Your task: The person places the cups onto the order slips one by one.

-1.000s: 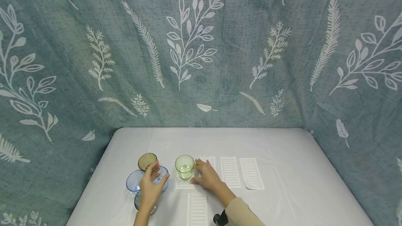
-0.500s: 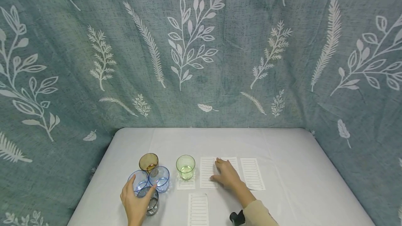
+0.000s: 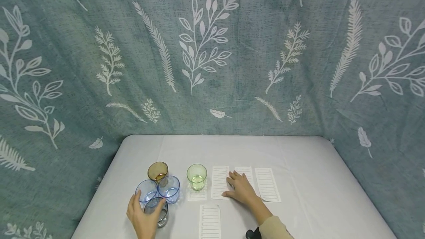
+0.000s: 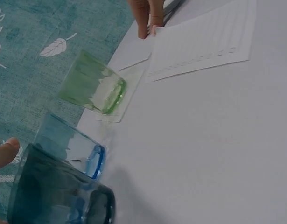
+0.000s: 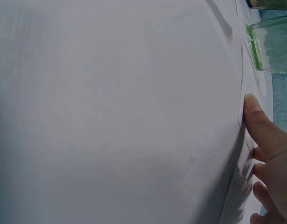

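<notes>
My left hand (image 3: 143, 217) spreads around the smoky grey glass (image 3: 162, 218), thumb by its right rim and fingers beside the left blue glass (image 3: 147, 187). In the left wrist view, a thumb (image 4: 4, 154) shows just beyond the dark glass's rim; whether it touches cannot be told. My right hand (image 3: 244, 190) rests over the lined paper slips, its thumb and fingertips at the right edge of the left slip (image 3: 220, 182) and the palm over the middle slip (image 3: 244, 170). A green glass (image 3: 197, 178) stands on another slip (image 3: 197, 195).
A second blue glass (image 3: 169, 187) and an amber glass (image 3: 158, 170) stand close together with the others at left. One slip (image 3: 268, 185) lies to the right, another (image 3: 210, 222) nearer the front. The white-covered table (image 3: 305, 158) backs onto a leaf-patterned cloth (image 3: 212, 65).
My left hand has moved from the right blue glass down and left to the grey glass. My right hand has left the green glass's side and moved right onto the slips.
</notes>
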Available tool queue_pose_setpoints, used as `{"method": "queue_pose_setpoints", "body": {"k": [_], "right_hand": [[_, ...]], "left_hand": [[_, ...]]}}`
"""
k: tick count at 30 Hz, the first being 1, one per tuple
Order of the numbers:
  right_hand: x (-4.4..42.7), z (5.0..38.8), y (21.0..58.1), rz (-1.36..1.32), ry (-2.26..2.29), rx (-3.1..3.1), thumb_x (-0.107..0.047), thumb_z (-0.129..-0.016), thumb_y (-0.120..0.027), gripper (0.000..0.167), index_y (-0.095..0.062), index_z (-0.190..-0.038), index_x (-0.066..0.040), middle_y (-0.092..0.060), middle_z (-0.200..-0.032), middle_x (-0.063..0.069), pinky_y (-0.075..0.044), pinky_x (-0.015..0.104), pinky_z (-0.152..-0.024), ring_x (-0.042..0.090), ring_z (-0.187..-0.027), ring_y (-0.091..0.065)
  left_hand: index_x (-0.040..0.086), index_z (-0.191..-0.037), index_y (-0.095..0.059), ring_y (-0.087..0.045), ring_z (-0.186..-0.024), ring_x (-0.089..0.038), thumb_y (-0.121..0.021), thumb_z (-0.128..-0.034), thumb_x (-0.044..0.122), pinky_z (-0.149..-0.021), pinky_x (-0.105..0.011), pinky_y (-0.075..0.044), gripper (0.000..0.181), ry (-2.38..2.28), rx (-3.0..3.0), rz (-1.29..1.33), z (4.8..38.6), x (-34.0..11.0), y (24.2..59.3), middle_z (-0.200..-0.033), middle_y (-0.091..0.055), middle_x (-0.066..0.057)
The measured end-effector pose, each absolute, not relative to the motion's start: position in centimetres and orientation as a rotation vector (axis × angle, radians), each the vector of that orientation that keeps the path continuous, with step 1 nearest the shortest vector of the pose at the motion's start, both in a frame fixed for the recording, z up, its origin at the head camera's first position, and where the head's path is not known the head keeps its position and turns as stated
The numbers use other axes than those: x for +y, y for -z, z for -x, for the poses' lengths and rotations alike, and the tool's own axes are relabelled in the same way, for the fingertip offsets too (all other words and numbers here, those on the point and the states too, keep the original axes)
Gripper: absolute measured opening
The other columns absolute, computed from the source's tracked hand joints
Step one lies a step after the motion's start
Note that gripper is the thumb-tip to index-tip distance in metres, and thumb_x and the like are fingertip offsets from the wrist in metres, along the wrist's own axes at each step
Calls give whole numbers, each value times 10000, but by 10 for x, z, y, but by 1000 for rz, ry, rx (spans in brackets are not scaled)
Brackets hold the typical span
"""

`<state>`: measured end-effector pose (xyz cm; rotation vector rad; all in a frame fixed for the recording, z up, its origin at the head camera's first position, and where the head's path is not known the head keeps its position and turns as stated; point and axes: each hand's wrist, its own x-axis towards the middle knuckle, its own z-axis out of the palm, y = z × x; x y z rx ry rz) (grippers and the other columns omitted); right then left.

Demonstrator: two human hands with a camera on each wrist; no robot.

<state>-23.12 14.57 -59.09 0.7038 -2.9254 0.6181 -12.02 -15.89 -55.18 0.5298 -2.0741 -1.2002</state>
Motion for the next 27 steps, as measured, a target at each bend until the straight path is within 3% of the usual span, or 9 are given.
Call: {"method": "queue_pose_setpoints", "body": {"k": [5, 12, 19, 27], "right_hand": [[145, 232, 592, -667, -612, -2905, -449, -721, -745, 660, -634, -1152, 38, -526, -1301, 253, -281, 650, -1030, 438, -1260, -425], [143, 232, 592, -649, -623, -2909, -464, -724, -742, 686, -622, -1176, 38, -514, -1320, 245, -276, 657, -1028, 440, -1279, -401], [148, 234, 590, -689, -628, -2926, -427, -743, -738, 652, -610, -1205, 14, -512, -1339, 207, -253, 680, -1023, 449, -1297, -369], [149, 234, 587, -755, -694, -2901, -361, -739, -755, 609, -619, -1156, 62, -537, -1285, 256, -322, 575, -1048, 425, -1251, -443]], "left_hand": [[-50, -1259, -470, -325, -1164, -456, -877, -579, 112, -968, -605, -313, 809, 1207, -2074, -614, 116, -154, 557, -1230, -384, -299], [-67, -1309, -377, -383, -1109, -447, -877, -564, 78, -940, -580, -341, 909, 1247, -2009, -654, 117, -149, 564, -1188, -401, -319], [-67, -1338, -316, -409, -1086, -434, -872, -594, 85, -903, -559, -370, 942, 1297, -1994, -696, 119, -146, 566, -1246, -382, -299], [-69, -1100, -389, -410, -1028, -398, -866, -606, 72, -864, -501, -369, 700, 1290, -1944, -786, 116, -135, 562, -1084, -394, -269]]}}
